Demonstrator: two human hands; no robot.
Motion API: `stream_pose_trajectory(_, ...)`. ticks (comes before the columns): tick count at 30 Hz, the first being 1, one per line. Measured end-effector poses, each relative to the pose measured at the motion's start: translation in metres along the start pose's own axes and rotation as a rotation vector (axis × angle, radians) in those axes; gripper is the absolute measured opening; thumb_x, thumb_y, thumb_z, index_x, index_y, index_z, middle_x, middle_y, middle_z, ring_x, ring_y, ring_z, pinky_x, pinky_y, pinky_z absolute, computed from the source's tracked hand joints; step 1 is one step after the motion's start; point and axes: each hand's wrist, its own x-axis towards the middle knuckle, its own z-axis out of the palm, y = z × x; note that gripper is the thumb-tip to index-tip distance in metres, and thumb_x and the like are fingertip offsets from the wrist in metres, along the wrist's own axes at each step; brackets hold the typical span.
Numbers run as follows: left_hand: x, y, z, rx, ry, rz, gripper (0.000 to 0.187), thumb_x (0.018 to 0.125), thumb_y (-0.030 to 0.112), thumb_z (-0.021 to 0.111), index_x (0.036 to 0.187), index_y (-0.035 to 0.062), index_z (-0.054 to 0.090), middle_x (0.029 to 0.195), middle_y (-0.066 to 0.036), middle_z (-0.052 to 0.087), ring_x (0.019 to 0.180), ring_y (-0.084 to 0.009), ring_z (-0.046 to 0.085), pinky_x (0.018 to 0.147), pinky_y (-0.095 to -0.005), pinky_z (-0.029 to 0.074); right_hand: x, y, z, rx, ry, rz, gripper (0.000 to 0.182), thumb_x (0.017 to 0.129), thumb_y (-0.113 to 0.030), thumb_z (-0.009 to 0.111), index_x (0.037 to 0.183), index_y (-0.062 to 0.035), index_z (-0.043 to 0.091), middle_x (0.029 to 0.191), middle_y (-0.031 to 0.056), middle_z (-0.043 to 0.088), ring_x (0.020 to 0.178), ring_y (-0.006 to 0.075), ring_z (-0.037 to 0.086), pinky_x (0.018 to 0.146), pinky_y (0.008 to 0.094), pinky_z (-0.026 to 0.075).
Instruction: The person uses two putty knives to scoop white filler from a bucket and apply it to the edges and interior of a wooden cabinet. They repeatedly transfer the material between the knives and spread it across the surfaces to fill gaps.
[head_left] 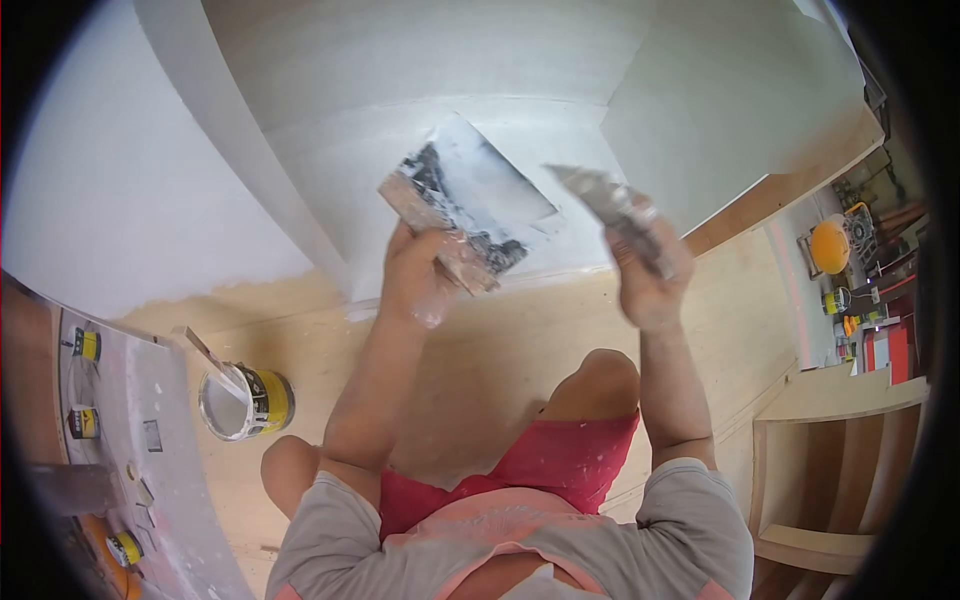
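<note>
My left hand (pixel 412 275) is closed around the wooden back edge of a wide putty knife (pixel 480 175). White paste and dark smears cover its broad blade. In my right hand (pixel 652 288) is a smaller putty knife (pixel 597 197), its blade tilted up and left, a little apart from the wide one. Motion blurs this smaller knife somewhat. Both tools are held up in front of a white-coated panel recess (pixel 540 130). To the left, a yellow and black bucket (pixel 270 402) holds white paste, and a flat stick (pixel 208 352) leans in it.
I sit on a pale wooden board (pixel 430 370). A white curved panel (pixel 130 180) rises at left, and a wooden-edged panel (pixel 760 205) at right. An open wooden cabinet frame (pixel 800 545) stands at lower right. An orange round object (pixel 829 246) and several cans lie on the floor beyond.
</note>
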Motion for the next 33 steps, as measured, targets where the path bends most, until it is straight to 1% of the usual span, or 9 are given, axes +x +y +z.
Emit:
stream_pose_trajectory(2,-0.002,-0.006,0.009,-0.076,-0.059,0.017,0.046,0.066,-0.008,0.040,0.111,-0.0007,0.038,0.092,-0.012,0.052,0.072,-0.0209,0.055,0.058,-0.0334,0.047,0.003,0.004,0.002,-0.180,-0.324,-0.217,0.052,0.057,0.020,0.044,0.102,-0.0036,0.055,0.101,0.0150,0.058,0.105,0.0378,0.047,0.089,0.0418,0.039)
stream_pose_trajectory(5,-0.002,-0.010,0.000,-0.135,-0.128,0.029,0.046,0.066,-0.008,0.040,0.111,-0.0003,0.038,0.093,-0.012,0.052,0.073,-0.0209,0.055,0.058,-0.0334,0.047,0.001,0.023,0.002,-0.350,-0.303,-0.186,0.058,0.051,0.019,0.044,0.102,-0.0048,0.057,0.101,0.0127,0.058,0.107,0.0359,0.046,0.089,0.0397,0.040)
stream_pose_trajectory(11,-0.003,-0.008,-0.005,-0.002,-0.231,0.147,0.041,0.071,-0.007,0.043,0.111,0.0003,0.038,0.098,-0.011,0.053,0.081,-0.0197,0.056,0.062,-0.0330,0.048,-0.028,0.048,-0.020,-0.450,-0.313,0.050,0.041,0.064,0.017,0.045,0.098,-0.0013,0.057,0.099,0.0117,0.059,0.093,0.0293,0.055,0.081,0.0339,0.046)
stream_pose_trajectory(13,-0.001,-0.007,-0.003,0.100,-0.133,0.284,0.038,0.074,-0.006,0.044,0.112,0.0004,0.038,0.099,-0.011,0.053,0.082,-0.0193,0.057,0.063,-0.0334,0.049,-0.037,0.034,-0.015,0.210,0.317,0.794,0.031,0.069,0.013,0.046,0.097,0.0040,0.054,0.096,0.0135,0.058,0.088,0.0235,0.057,0.077,0.0325,0.047)
stream_pose_trajectory(17,-0.001,-0.017,-0.011,0.226,-0.203,0.267,0.033,0.081,0.000,0.044,0.114,0.0002,0.038,0.105,-0.012,0.051,0.092,-0.0232,0.055,0.072,-0.0380,0.050,-0.033,0.001,-0.001,0.591,0.376,0.793,0.034,0.070,0.009,0.050,0.103,0.0079,0.047,0.093,0.0140,0.057,0.083,0.0209,0.058,0.073,0.0313,0.049)
stream_pose_trajectory(21,-0.013,-0.016,-0.005,0.342,-0.209,0.253,0.023,0.085,0.008,0.048,0.105,-0.0020,0.045,0.097,-0.007,0.054,0.086,-0.0130,0.053,0.076,-0.0271,0.044,-0.021,-0.008,0.012,0.535,0.320,0.778,0.034,0.069,0.011,0.049,0.103,0.0095,0.047,0.093,0.0149,0.057,0.082,0.0206,0.058,0.072,0.0318,0.049)
stream_pose_trajectory(27,-0.029,0.024,-0.004,0.688,-0.359,0.128,0.026,0.086,0.011,0.047,0.107,-0.0025,0.043,0.097,-0.006,0.054,0.082,-0.0112,0.052,0.071,-0.0269,0.044,-0.002,-0.023,0.025,0.483,0.206,0.741,0.035,0.068,0.012,0.049,0.103,0.0089,0.047,0.094,0.0144,0.057,0.082,0.0207,0.058,0.072,0.0318,0.049)
stream_pose_trajectory(31,-0.034,0.049,-0.013,0.663,-0.342,0.060,0.029,0.086,0.008,0.044,0.113,-0.0010,0.041,0.102,-0.008,0.052,0.090,-0.0172,0.054,0.070,-0.0316,0.048,0.028,-0.032,0.039,0.528,0.103,0.700,0.034,0.068,0.010,0.049,0.102,0.0079,0.048,0.091,0.0140,0.058,0.081,0.0208,0.059,0.070,0.0321,0.050)
stream_pose_trajectory(33,-0.025,0.060,-0.027,0.516,-0.123,0.018,0.034,0.086,0.008,0.043,0.118,-0.0009,0.036,0.108,-0.011,0.050,0.094,-0.0200,0.053,0.069,-0.0350,0.049,0.064,-0.051,0.056,0.556,0.257,0.448,0.034,0.068,0.010,0.049,0.103,0.0063,0.049,0.091,0.0130,0.058,0.082,0.0201,0.058,0.072,0.0311,0.049)
